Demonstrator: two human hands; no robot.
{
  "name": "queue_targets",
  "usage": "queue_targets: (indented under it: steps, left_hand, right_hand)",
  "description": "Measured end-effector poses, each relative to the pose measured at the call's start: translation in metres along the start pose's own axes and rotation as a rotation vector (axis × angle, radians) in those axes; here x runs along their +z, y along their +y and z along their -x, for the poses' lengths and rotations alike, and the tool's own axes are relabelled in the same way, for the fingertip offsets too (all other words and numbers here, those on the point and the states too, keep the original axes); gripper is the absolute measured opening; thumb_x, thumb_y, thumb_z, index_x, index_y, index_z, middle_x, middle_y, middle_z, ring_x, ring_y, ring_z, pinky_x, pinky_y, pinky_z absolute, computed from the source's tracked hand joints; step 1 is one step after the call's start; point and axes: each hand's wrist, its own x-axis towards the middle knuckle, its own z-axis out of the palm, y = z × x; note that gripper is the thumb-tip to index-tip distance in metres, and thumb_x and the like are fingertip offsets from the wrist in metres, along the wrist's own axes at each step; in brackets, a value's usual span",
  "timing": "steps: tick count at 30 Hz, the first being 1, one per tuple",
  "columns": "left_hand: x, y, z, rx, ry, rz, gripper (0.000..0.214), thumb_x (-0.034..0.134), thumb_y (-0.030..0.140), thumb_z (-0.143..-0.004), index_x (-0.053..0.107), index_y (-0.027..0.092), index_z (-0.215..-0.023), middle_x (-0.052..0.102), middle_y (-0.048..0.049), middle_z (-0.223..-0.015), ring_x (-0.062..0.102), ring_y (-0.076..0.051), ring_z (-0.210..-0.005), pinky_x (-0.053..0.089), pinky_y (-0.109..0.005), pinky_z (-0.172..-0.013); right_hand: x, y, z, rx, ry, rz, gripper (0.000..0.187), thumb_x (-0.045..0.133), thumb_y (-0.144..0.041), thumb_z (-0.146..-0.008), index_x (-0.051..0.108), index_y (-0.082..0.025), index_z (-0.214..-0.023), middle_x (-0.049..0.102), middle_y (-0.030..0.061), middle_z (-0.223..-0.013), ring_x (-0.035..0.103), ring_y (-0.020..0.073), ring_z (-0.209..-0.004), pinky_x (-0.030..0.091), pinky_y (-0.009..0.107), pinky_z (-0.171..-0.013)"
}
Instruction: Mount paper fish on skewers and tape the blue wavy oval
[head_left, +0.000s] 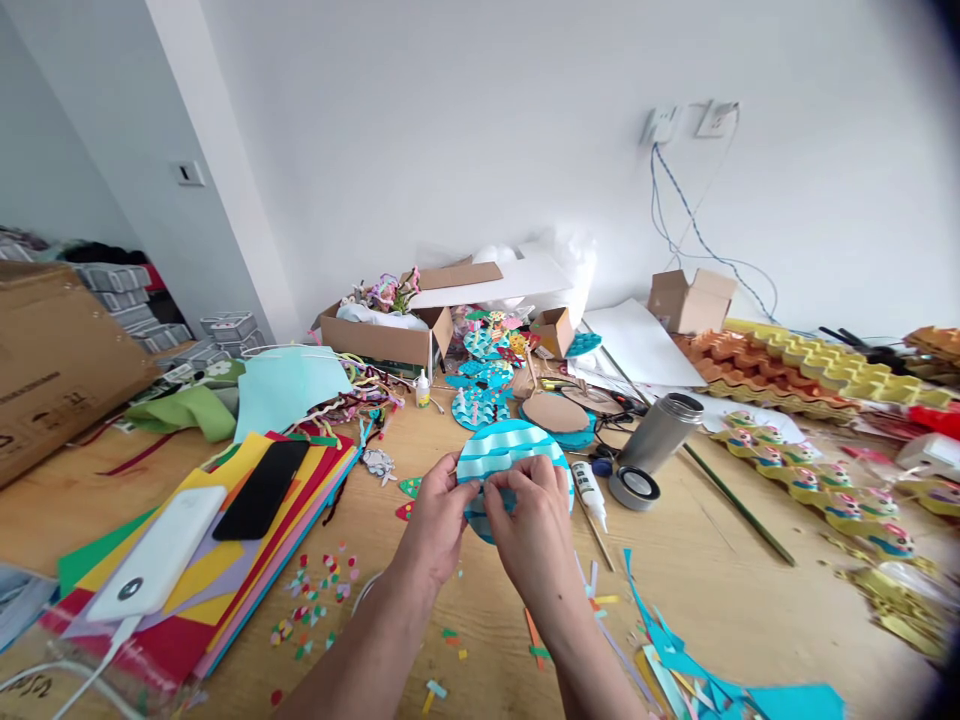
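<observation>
A round blue disc (516,438) with wavy light-blue paper strips across it is held up over the table. My left hand (439,510) grips its left edge, thumb on the front. My right hand (531,510) is over the lower part of the disc, thumb and fingers pinched together near the left thumb. Whatever lies between those right fingertips is hidden. Just right of the disc lies a white glue bottle (590,494). Behind it are a brown cardboard circle (555,412) and several decorated blue pieces (480,408).
Stacked coloured sheets (217,590) at left carry a black phone (262,490) and a white power bank (159,553). A steel flask (660,432) stands beside its lid (634,488). Paper scraps (675,650) lie at front right, egg cartons (787,370) at back right.
</observation>
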Motion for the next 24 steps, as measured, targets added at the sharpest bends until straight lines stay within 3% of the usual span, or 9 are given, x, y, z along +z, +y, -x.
queue_targets:
  steps: [10,24]
  left_hand:
    - [-0.004,-0.001,-0.003,0.005,0.016,-0.054,0.029,0.068,0.017,-0.06,0.06,0.014,-0.088,0.066,-0.0032,-0.076,0.058,-0.013,-0.065,0.043,-0.022,-0.062]
    - [-0.005,0.001,-0.001,-0.005,0.022,0.027,0.03,0.058,0.01,-0.059,0.063,0.013,-0.088,0.066,-0.0026,-0.076,0.055,-0.01,-0.062,0.04,-0.019,-0.057]
  right_hand:
    - [-0.024,0.007,-0.002,-0.041,-0.095,-0.06,0.027,0.051,-0.025,-0.088,0.066,-0.018,-0.067,0.055,0.0063,-0.081,0.045,0.0215,-0.081,0.038,0.035,-0.073]
    - [-0.006,0.002,0.0,0.026,-0.045,-0.152,0.01,0.055,-0.021,-0.083,0.061,-0.018,-0.075,0.053,0.0065,-0.086,0.045,0.0239,-0.086,0.038,0.038,-0.076]
